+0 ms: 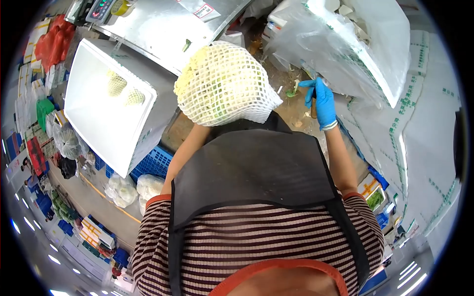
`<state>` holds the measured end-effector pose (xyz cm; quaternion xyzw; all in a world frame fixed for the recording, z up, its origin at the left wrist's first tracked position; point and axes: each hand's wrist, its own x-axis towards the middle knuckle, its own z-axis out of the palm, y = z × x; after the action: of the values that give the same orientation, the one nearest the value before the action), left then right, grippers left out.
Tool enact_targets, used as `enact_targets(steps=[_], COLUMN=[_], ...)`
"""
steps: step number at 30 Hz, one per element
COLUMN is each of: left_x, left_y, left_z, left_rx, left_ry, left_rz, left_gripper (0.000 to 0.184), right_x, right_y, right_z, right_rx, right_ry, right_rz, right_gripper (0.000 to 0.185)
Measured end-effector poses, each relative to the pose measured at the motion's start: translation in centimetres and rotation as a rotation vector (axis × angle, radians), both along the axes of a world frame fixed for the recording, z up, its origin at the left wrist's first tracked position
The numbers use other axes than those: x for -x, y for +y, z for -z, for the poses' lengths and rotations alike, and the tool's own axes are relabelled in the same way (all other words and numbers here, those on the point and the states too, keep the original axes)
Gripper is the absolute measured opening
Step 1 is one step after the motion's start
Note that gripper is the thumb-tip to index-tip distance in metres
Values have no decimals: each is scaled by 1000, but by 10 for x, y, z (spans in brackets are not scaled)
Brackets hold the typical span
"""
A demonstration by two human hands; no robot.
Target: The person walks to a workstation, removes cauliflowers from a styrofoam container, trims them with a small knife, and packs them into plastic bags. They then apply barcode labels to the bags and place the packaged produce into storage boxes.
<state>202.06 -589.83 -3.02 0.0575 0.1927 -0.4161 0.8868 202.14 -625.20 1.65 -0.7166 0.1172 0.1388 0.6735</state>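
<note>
A large pale-yellow cauliflower (224, 84) in a white foam net sleeve is held up in front of my apron. My left forearm (190, 148) runs underneath it, and the head hides my left hand, which supports it from below. In a blue glove, my right hand (323, 104) is off to the right, apart from the cauliflower. Its fingers are bent round a knife (313, 107), of which mainly the brown handle shows; the blade cannot be made out. Two netted cauliflowers (117, 84) lie inside the white foam box (106, 133) on the left.
A metal table (158, 27) with a digital scale (102, 9) and yellow tape roll (120, 7) stands ahead. At upper right is a plastic-lined foam box (385, 64) with pale scraps. White foam boxes (419, 128) stand on the right; a blue crate (154, 163) sits below the left box.
</note>
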Motion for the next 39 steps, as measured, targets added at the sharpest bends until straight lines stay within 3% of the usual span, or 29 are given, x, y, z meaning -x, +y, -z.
enact_targets(steps=[6,10,15,19,21,24,26,28,32,33,36,37,39], left_x=[8,20,68,99,90,51,16,-33,-122,-145,-192,-199,-191], left_y=[25,112,306,461,521,581,648,616,653,659,641,644,635], left_z=[-18,-67,-146,-179,-175,-145,-85,-96,-30,-11,12,27,50], left_rx=[-74,-266,-821,-1326,-1464,-1403,-1768,-1802,-1510,-1640,-1963,-1932,-2144], left_ry=[-110,-333,-520,-400,-301,-180,-227,-374,-376,-448,-281,-217,-354], left_rz=[-121,-355,-812,-991,-947,-756,-430,-300,-55,120,367,372,80], left_gripper=[41,41,41,41,41,45,48,49,50,54,60,67,70], right_x=[-18,-35,-56,-75,-84,-92,-90,-83,-61,-54,-46,-47,-53], right_y=[43,71,111,158,185,232,261,280,299,299,311,316,333], right_z=[-6,-9,0,-9,-11,-13,-17,-22,-31,-28,-34,-36,-42], right_rx=[-16,-32,-30,47,67,115,142,163,281,302,347,353,375], right_ry=[91,80,135,131,126,135,131,173,267,300,369,363,363], right_rz=[-103,-218,-230,-298,-347,-442,-495,-522,-484,-447,-376,-377,-376], right_gripper=[49,48,50,48,47,46,46,45,41,40,39,39,37])
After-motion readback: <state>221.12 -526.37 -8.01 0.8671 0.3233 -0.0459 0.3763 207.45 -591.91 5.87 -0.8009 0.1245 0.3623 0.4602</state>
